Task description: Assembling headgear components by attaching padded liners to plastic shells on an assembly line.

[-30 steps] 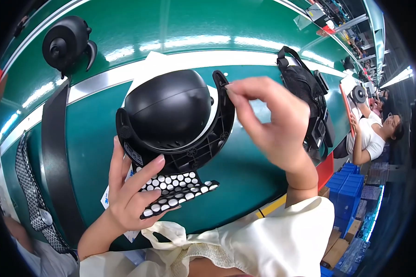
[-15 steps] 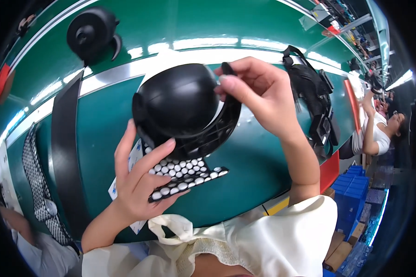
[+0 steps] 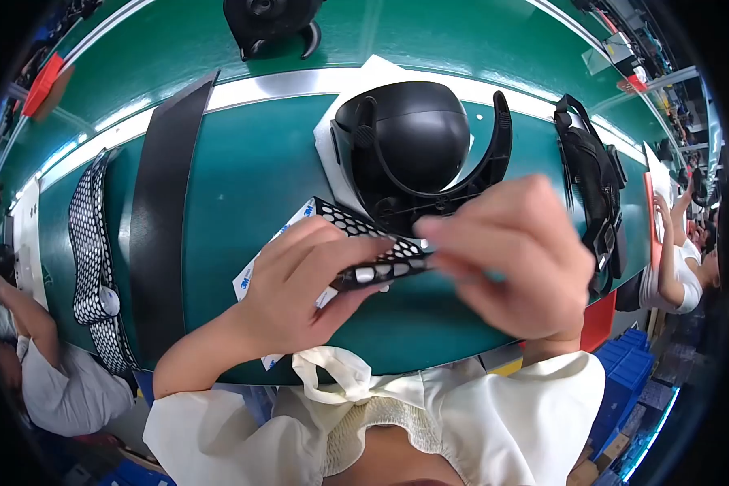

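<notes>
My left hand (image 3: 296, 283) grips a black sheet with rows of round white dots (image 3: 352, 223), its folded edge between thumb and fingers. My right hand (image 3: 518, 259) is smeared by motion, its fingertips pinched together at the right end of that sheet. Whatever is between them is too small to make out. Just beyond both hands, a smooth black dome (image 3: 421, 121) rests on the bench, with a curved black plastic frame (image 3: 498, 154) around its near side. Blue-printed white backing paper (image 3: 255, 271) lies under my left hand.
On the left lie a long black strip (image 3: 166, 202) and a dotted roll (image 3: 89, 235). A black strap assembly (image 3: 591, 178) is at the right. Another black part (image 3: 271, 20) sits beyond the metal rail. Co-workers sit on both sides; blue bins (image 3: 624, 360) stand at lower right.
My right hand has let go of the curved frame's end and come down to the dotted sheet. My left hand still holds the sheet, now farther from the dome. The view has shifted.
</notes>
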The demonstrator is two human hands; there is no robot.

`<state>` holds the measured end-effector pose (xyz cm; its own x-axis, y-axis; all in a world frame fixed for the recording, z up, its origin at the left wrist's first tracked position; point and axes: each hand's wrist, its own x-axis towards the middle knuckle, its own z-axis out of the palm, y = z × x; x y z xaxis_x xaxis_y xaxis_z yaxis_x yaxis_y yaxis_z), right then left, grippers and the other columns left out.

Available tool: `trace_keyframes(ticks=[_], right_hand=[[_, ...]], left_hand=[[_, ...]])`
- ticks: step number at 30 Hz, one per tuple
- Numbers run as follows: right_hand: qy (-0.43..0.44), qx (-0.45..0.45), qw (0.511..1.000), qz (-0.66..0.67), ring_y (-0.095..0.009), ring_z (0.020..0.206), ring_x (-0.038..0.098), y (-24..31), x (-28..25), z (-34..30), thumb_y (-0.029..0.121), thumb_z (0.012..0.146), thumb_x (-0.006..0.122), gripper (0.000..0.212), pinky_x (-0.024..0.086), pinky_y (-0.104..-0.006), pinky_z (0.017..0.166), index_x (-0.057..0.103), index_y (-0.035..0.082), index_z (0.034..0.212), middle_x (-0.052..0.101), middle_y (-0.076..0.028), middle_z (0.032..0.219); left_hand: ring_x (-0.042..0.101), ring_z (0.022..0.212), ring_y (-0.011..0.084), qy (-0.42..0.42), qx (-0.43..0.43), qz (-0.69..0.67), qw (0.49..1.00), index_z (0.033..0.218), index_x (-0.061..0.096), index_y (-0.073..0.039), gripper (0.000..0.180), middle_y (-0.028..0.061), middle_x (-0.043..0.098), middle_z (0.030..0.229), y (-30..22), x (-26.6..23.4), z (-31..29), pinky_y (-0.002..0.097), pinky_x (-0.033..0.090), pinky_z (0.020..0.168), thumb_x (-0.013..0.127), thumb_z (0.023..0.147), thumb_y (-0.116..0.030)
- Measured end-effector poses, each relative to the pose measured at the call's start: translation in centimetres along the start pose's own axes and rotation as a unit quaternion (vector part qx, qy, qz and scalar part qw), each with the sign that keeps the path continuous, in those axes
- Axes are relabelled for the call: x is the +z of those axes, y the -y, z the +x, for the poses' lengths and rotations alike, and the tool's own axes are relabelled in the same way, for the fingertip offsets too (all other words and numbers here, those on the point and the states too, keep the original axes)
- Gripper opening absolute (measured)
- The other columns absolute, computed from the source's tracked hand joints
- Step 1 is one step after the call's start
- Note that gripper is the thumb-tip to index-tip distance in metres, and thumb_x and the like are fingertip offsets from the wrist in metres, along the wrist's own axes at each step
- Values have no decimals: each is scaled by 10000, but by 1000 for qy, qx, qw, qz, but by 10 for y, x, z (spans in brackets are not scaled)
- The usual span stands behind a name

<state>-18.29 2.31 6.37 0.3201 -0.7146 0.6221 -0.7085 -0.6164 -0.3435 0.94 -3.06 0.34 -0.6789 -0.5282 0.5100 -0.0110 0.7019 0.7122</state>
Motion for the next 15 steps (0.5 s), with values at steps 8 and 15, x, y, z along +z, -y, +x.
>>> trace_keyframes(ticks=[8, 15], right_hand=[[51, 18, 996, 76, -175, 612, 527, 10, 8, -4, 36, 525, 736, 282, 363, -261, 527, 639, 29, 790, 567, -41, 714], [67, 29, 997, 35, -157, 631, 516, 13, 10, -4, 32, 521, 714, 297, 316, -261, 517, 633, 43, 806, 570, -30, 743]], left_hand=[[509, 507, 210, -39, 48, 22, 998, 761, 570, 1, 222, 82, 552, 645, -1, 3, -5, 277, 396, 449, 658, 558, 22], [484, 462, 188, -45, 31, 6, 999, 782, 595, -24, 246, 59, 525, 599, 4, 3, -5, 268, 364, 406, 699, 559, -8]])
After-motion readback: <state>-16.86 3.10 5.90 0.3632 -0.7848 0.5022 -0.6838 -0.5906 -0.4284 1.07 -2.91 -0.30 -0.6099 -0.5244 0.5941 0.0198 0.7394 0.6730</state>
